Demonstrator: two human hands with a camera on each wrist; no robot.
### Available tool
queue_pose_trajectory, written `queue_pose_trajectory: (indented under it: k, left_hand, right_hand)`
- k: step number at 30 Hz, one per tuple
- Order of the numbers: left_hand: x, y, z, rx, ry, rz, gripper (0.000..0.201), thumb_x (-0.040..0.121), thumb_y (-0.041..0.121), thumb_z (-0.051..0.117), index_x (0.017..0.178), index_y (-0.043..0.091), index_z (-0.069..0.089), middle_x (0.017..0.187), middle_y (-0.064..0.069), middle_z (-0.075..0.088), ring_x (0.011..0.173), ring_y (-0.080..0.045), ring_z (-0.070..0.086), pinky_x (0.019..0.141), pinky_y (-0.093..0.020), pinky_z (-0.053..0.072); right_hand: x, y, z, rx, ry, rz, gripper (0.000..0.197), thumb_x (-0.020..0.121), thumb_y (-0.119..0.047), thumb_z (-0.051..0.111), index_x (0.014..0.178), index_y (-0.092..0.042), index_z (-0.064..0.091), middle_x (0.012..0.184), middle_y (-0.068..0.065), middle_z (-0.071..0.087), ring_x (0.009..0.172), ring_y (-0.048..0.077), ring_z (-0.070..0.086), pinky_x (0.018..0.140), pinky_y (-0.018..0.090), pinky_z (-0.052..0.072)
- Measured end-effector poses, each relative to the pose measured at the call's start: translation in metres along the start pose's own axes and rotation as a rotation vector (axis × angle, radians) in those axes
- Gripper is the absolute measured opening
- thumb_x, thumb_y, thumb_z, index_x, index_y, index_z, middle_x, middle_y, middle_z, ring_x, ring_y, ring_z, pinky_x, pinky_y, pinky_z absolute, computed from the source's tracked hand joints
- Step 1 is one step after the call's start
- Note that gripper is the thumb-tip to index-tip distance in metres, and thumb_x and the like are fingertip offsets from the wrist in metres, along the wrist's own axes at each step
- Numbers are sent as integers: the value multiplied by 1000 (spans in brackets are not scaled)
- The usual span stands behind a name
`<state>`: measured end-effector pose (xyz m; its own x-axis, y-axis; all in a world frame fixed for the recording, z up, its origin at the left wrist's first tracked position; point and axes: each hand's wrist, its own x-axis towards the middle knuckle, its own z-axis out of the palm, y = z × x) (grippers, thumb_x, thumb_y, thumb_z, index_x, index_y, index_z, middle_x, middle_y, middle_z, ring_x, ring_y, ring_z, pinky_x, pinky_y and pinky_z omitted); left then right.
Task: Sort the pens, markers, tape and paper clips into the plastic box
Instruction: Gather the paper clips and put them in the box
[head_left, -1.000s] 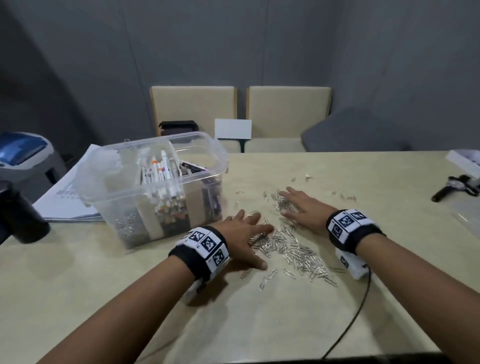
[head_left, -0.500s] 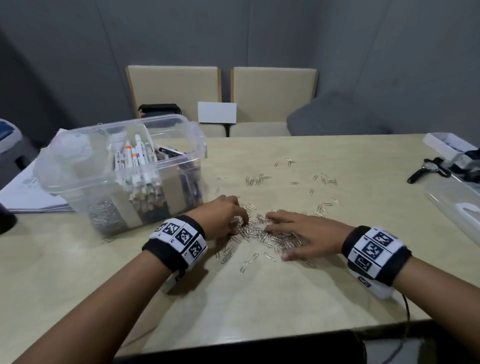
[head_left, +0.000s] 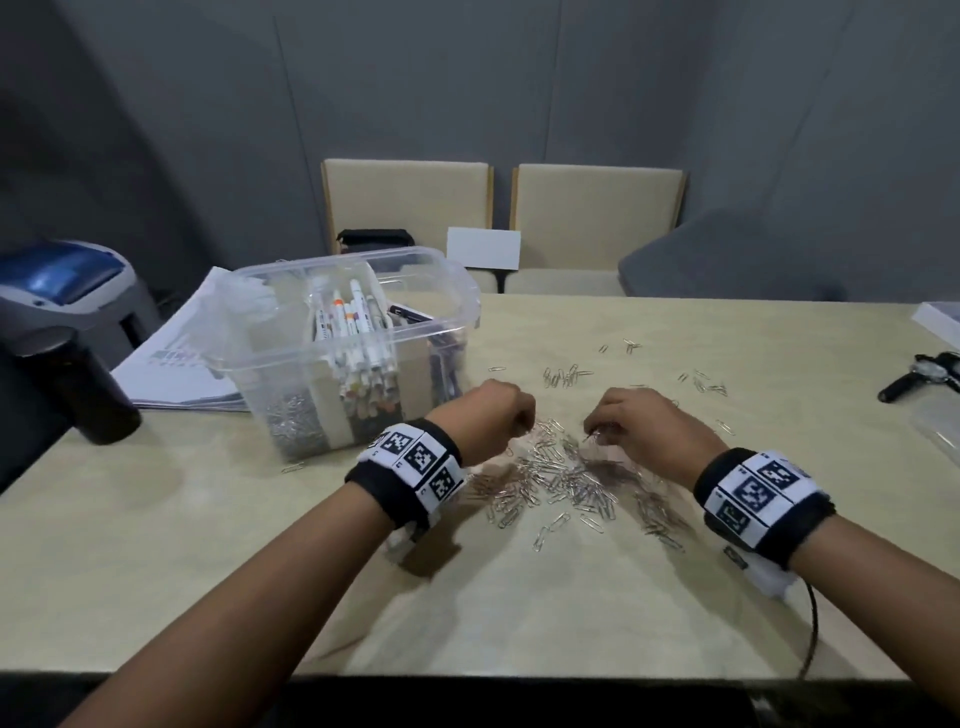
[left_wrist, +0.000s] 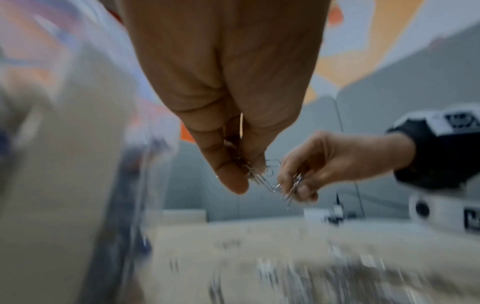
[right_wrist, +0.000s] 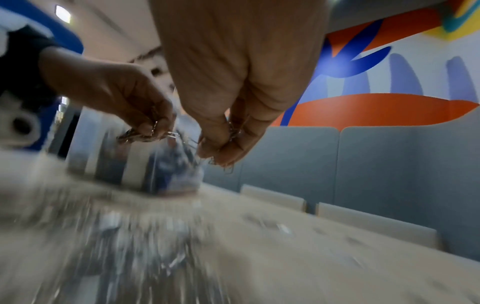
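Observation:
A heap of silver paper clips (head_left: 566, 480) lies on the beige table in front of me, with more scattered farther back (head_left: 563, 375). My left hand (head_left: 491, 415) hovers just above the heap and grips a bunch of clips (left_wrist: 259, 176) in its curled fingers. My right hand (head_left: 631, 423) is lifted beside it and pinches another bunch (right_wrist: 228, 139). The clear plastic box (head_left: 358, 358) stands to the left. It holds upright markers (head_left: 358, 343), and clips fill its near left compartment (head_left: 293, 426).
A stack of papers (head_left: 182, 364) lies left of the box, and a dark cylinder (head_left: 104, 405) stands near the left edge. A black tool (head_left: 919, 374) and a clear lid (head_left: 940, 421) lie at the far right. Two beige chairs (head_left: 498, 218) face the far side.
Both hands swept flat over the clips, drew together at the heap, then curled and rose off the table with clips in their fingers.

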<state>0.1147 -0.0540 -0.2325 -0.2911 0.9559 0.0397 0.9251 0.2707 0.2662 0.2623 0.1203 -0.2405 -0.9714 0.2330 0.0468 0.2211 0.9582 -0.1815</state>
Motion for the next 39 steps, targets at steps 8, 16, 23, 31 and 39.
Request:
queue_pose_trajectory:
  k: [8, 16, 23, 31, 39]
  left_hand:
    - [-59, -47, -115, -72, 498, -73, 10, 89, 6, 63, 92, 13, 69, 85, 5, 63, 73, -6, 56, 73, -22, 50]
    - [-118, -131, -127, 16, 484, -468, 13, 89, 13, 62, 92, 11, 74, 85, -1, 71, 75, -14, 62, 82, -31, 52]
    - [-123, -142, -103, -332, 985, -467, 30, 81, -7, 50, 92, 11, 71, 88, -2, 71, 76, -13, 69, 73, -36, 59]
    - [-133, -134, -102, -324, 1346, -523, 23, 74, -3, 55, 86, 16, 59, 90, -9, 64, 73, -7, 56, 64, -8, 42]
    - [-156, -93, -101, -205, 695, -267, 22, 71, -1, 67, 74, 21, 71, 64, 10, 67, 50, -6, 60, 54, -18, 48]
  right_hand:
    - [67, -96, -73, 371, 345, -186, 14, 81, -11, 76, 94, -16, 76, 86, 1, 69, 65, 10, 61, 70, 27, 55]
    - [147, -222, -84, 518, 333, -342, 16, 83, -12, 74, 98, -13, 76, 84, -6, 65, 72, 3, 58, 71, 12, 49]
    - [190, -269, -52, 574, 301, -231, 13, 80, -13, 75, 93, -14, 76, 91, 3, 71, 89, 16, 64, 88, 29, 53]
    - [177, -273, -39, 409, 141, -334, 20, 87, -22, 68, 106, -17, 70, 100, 1, 69, 90, 11, 61, 88, 30, 53]
    - [99, -197, -28, 483, 392, -676, 11, 83, -4, 66, 89, -12, 71, 82, -5, 66, 71, 5, 58, 68, 10, 42]
